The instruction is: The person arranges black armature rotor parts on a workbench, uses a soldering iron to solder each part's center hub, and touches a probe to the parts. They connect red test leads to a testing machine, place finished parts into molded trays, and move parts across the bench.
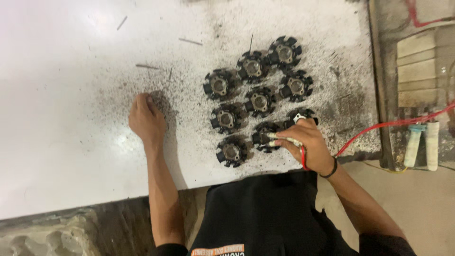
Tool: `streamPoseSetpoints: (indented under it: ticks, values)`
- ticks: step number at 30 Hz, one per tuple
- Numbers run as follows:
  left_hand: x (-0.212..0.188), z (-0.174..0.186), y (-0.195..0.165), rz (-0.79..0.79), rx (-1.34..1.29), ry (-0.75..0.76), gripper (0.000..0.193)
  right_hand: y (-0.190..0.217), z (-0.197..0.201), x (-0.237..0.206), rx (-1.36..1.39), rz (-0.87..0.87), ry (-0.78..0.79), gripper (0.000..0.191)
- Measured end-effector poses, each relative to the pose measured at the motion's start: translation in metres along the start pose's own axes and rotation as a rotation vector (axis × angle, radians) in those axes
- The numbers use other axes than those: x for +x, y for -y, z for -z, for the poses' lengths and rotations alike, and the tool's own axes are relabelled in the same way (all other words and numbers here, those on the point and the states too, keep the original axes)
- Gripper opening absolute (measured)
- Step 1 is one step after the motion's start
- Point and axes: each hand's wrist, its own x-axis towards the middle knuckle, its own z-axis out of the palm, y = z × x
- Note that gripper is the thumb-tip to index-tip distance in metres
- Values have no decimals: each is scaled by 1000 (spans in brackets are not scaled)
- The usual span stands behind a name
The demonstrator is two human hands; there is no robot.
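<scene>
Overall: seen from above, a person in a black shirt leans over a white, grit-speckled counter [71, 142] that carries a cluster of dark round toothed metal parts [258, 102], the landmark for every place below.
Far left of the cluster: thin metal pins [147, 66] lie scattered on the counter, well apart from the parts.
Left hand [146, 121]: it rests on the counter just left of the cluster, knuckles up and fingers curled under; its grip looks loosely closed on nothing I can see, probably bracing the body while the other hand works.
Cluster itself: nine or so black star-shaped cores with pale centre hubs sit flat and close together, some touching, likely so that each can be reached in turn.
Right hand [305, 144]: it lies at the cluster's near right edge, fingers spread across the dark toothed part [265, 136] in the front row; the grip is open rather than clenched, with pale-tipped probes lying along the fingers and touching that part.
Red wire [379, 127]: it runs from the right hand's wrist away to the right of the cluster, off the counter edge.
Right of the cluster: two pale upright tubes [423, 144] stand beyond the counter edge, near the wire.
In the way: the neighbouring parts crowd the touched one on its far and left sides.
</scene>
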Motion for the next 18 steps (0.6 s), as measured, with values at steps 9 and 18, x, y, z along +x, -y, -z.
streamPoseSetpoints:
  ticks: [9, 18]
  values:
    - [-1, -5, 4, 30, -9, 7, 7, 20, 19, 27, -85, 100, 102, 21]
    - [-4, -9, 11, 108, -37, 54, 10, 56, -27, 38, 132, 36, 183, 25]
